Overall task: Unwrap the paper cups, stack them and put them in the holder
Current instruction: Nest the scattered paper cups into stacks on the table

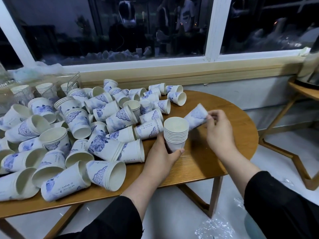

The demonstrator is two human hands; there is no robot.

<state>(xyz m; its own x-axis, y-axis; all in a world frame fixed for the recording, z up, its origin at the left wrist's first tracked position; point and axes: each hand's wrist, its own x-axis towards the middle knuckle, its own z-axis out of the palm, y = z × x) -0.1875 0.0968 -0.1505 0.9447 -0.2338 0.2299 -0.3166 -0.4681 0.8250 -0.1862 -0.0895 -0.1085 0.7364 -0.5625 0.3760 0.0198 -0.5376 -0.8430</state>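
1. Left hand [161, 153] grips an upright stack of nested cups [176, 133], thumb across the near side of the lowest cup, mouth facing up.
2. Right hand [218, 131] pinches a single cup [196, 118] by one end; the cup lies tilted, just right of the stack's rim.
3. Both sit above the round wooden table [215, 159], right of centre.
4. Loose cup pile [82, 130] covers the table's left and far side, mostly short nested stacks on their sides.
5. Wire holder [72, 82] at far left, cups standing in it.
6. Clear plastic wrap [213, 228] lies on the floor, near right.
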